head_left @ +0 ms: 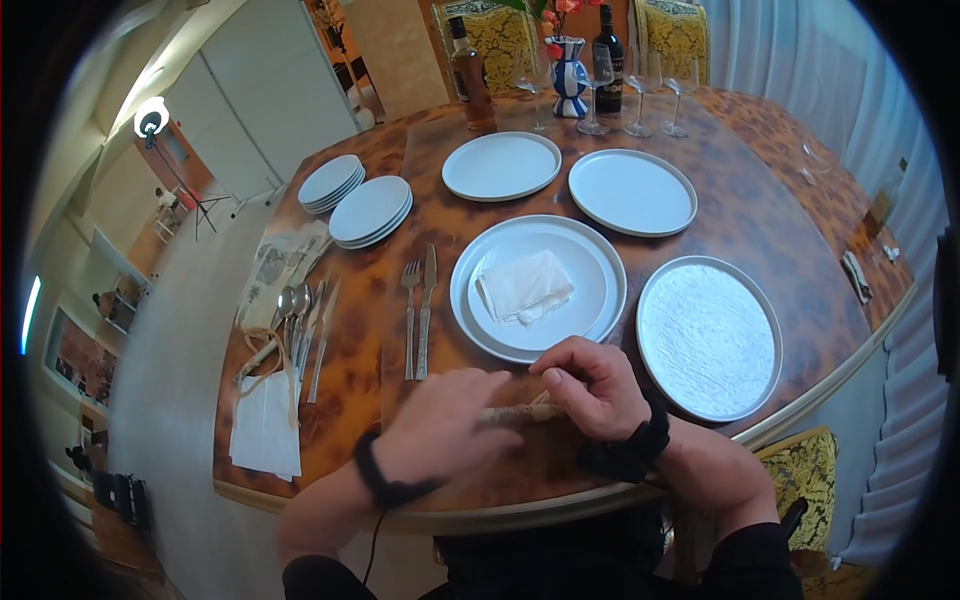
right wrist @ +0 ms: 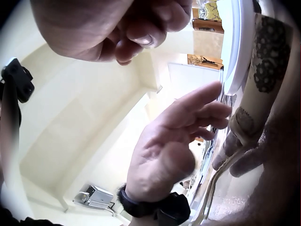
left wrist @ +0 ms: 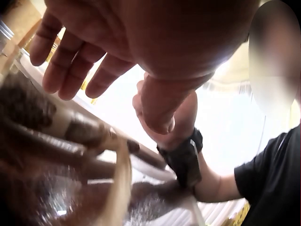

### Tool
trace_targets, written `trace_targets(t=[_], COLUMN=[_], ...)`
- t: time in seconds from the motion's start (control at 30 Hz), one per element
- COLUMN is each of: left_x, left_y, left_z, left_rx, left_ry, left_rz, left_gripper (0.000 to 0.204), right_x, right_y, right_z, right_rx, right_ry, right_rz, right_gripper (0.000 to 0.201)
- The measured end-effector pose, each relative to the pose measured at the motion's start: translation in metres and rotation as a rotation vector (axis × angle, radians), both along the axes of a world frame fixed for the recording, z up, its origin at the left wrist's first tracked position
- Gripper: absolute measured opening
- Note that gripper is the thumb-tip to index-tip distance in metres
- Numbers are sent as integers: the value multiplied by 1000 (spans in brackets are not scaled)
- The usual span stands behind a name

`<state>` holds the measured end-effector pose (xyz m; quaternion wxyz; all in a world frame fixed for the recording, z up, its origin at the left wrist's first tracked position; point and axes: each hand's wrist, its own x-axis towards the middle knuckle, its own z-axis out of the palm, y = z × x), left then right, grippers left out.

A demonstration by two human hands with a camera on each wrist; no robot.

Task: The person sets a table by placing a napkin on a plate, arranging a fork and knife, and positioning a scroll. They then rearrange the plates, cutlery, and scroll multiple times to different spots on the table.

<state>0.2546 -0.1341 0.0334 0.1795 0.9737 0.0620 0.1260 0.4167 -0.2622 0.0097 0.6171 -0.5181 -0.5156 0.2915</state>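
Observation:
A rolled cloth (head_left: 510,413) with a dark print (right wrist: 270,56) lies on the table close to its front edge, tied with a pale string (left wrist: 123,181). Above its left part hovers my left hand (head_left: 448,420), blurred, with the fingers extended and apart in the left wrist view. My right hand (head_left: 597,392) is held over the roll's right end, its fingers curled in and nothing visible between them. Just beyond the hands, a folded white napkin (head_left: 525,285) sits on a small plate (head_left: 598,290) stacked on a larger plate (head_left: 462,310).
A fork (head_left: 409,320) and knife (head_left: 427,310) lie left of the stacked plates. Further left are spoons (head_left: 290,305), white napkins (head_left: 265,425) and stacked small plates (head_left: 370,210). At right stands a large plate (head_left: 710,335); bottles (head_left: 470,75), glasses (head_left: 640,90) and a vase (head_left: 568,80) stand behind.

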Motion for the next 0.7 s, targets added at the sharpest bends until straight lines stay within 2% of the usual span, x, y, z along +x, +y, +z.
trace_targets(t=[0.13,0.23,0.3,0.43,0.53,0.63,0.7], left_x=[-29,-42,-44,-50,-52,-53,-55], left_y=[34,51,58,76,80,87,88], left_z=[8,-7,-12,-27,-31,-40,-38], left_rx=[-217,-386,-357,-295,-376,-264,-300], left_ry=[-85,-169,-178,-214,-183,-221,-121], left_rz=[226,398,413,424,466,400,405], left_gripper=[32,24,20,21,26,29,34], right_x=[1,0,1,-1,0,-4,-5], right_y=[2,3,5,11,13,24,26], right_z=[2,5,6,2,8,10,8], right_rx=[-72,-112,-151,-71,-249,-196,-292], right_ry=[-51,-110,-175,-292,-358,-542,-644], right_rz=[26,18,32,52,149,204,278], right_gripper=[12,12,12,14,20,31,37])
